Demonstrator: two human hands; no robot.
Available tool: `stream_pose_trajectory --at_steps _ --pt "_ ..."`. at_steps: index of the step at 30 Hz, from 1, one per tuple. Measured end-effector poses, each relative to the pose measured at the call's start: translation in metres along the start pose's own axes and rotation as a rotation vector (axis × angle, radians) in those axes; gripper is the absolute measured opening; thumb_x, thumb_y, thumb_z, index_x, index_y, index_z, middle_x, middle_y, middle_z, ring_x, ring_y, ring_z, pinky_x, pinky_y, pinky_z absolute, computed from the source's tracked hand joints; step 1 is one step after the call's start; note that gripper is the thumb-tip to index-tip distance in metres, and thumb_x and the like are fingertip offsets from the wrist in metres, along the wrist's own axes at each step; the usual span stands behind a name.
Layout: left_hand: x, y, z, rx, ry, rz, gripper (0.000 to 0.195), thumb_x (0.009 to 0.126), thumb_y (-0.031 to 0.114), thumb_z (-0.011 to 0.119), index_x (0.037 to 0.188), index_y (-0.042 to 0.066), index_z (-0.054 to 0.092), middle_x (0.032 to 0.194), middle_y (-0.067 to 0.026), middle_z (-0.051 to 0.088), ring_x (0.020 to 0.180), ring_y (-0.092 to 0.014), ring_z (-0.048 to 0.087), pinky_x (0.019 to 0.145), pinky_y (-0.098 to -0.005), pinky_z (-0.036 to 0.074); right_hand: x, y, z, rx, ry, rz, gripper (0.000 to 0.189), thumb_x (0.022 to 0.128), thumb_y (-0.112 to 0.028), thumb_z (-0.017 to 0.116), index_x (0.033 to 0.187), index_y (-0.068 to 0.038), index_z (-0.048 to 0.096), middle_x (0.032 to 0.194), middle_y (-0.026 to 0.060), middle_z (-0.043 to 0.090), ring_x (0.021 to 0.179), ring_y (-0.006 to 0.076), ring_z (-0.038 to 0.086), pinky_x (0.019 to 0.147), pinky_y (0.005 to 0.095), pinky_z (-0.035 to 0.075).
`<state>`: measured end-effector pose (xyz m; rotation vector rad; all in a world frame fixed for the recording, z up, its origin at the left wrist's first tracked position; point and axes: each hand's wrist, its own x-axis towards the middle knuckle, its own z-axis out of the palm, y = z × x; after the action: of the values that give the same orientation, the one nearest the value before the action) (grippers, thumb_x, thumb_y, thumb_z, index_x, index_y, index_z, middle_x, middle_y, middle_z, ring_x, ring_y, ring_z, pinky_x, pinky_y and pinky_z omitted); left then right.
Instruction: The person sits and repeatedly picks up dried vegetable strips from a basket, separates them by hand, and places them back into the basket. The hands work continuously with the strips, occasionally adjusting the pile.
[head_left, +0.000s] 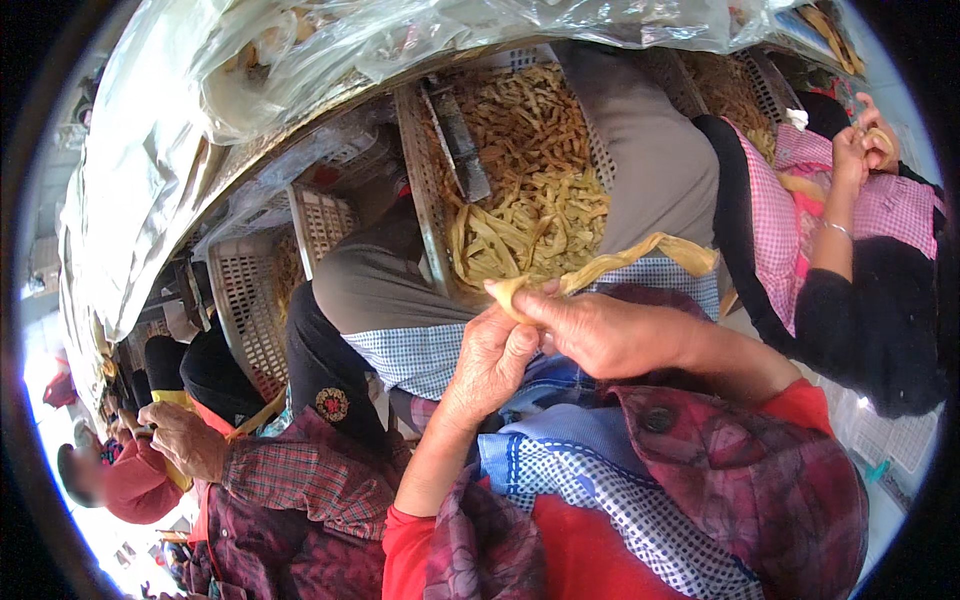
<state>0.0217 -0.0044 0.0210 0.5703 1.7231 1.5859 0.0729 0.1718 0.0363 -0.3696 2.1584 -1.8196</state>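
Both my hands meet over my lap, close to the near end of a plastic crate. A long, yellowish, leathery strip (626, 259) runs from my fingers over my right forearm side, its loose end to the right. My left hand (491, 356) pinches the folded part of this strip from the left. Thumb and fingers of my right hand (592, 326) close on the same fold. Between my knees, the crate (429, 202) holds many small knotted pieces (525, 120), brown at the far end, and yellow strips (495, 244) nearer me. A flat metal bar (459, 142) lies along its left side.
Clear plastic sheeting (157, 172) covers a long bench edge ahead. At right, a co-worker's hands (862, 146) hold a similar strip; at left is another co-worker's hand (184, 439). More perforated crates stand left (244, 315) and upper right (765, 82).
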Motion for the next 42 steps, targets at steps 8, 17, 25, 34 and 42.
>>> stream_pose_trajectory --at_steps 8,17,25,34,42 --pt "0.003 0.002 0.011 -0.348 0.416 -0.206 0.032 0.101 0.029 0.044 0.102 0.002 0.061 0.075 0.0037 0.053 0.060 -0.002 0.041 0.054 -0.0192 0.035 -0.017 0.001 0.020 -0.387 0.350 -0.008 0.024 0.083 -0.012 0.060 0.105 -0.002 0.058 0.086 0.0167 0.062 0.078 0.0313 0.064 0.065 0.0401 0.051" --pt "0.002 0.002 0.002 -0.607 0.316 -0.193 0.012 0.090 0.008 0.060 0.101 0.006 0.054 0.078 0.0044 0.057 0.061 -0.001 0.043 0.053 -0.0165 0.033 0.001 0.014 0.005 -0.664 0.413 -0.206 0.028 0.077 -0.014 0.064 0.103 -0.003 0.061 0.085 0.0101 0.058 0.079 0.0277 0.058 0.070 0.0362 0.049" --pt "0.000 0.007 0.006 0.273 0.451 0.040 0.037 0.089 -0.002 0.058 0.125 -0.001 0.049 0.093 -0.0174 0.066 0.085 -0.026 0.068 0.074 -0.0328 0.053 0.016 0.026 0.006 -0.323 0.429 -0.175 0.032 0.072 -0.007 0.072 0.101 -0.003 0.062 0.095 0.0126 0.063 0.085 0.0324 0.060 0.074 0.0393 0.051" --pt "0.011 -0.008 0.012 0.164 0.451 -0.118 0.025 0.088 0.001 0.049 0.110 -0.002 0.060 0.082 -0.0214 0.065 0.075 -0.029 0.068 0.070 -0.0351 0.052 0.016 0.033 0.004 0.853 0.368 0.297 0.033 0.088 -0.010 0.064 0.117 -0.004 0.050 0.090 0.0033 0.061 0.066 0.0048 0.051 0.055 0.0193 0.042" --pt "0.012 0.000 0.002 0.483 0.531 -0.004 0.014 0.085 0.001 0.052 0.096 -0.001 0.059 0.079 -0.0212 0.066 0.072 -0.038 0.067 0.064 -0.0404 0.053 0.026 0.046 -0.004 0.029 0.601 0.068 0.043 0.088 -0.028 0.068 0.117 -0.002 0.052 0.072 0.0053 0.061 0.061 0.0111 0.057 0.057 0.0270 0.048"
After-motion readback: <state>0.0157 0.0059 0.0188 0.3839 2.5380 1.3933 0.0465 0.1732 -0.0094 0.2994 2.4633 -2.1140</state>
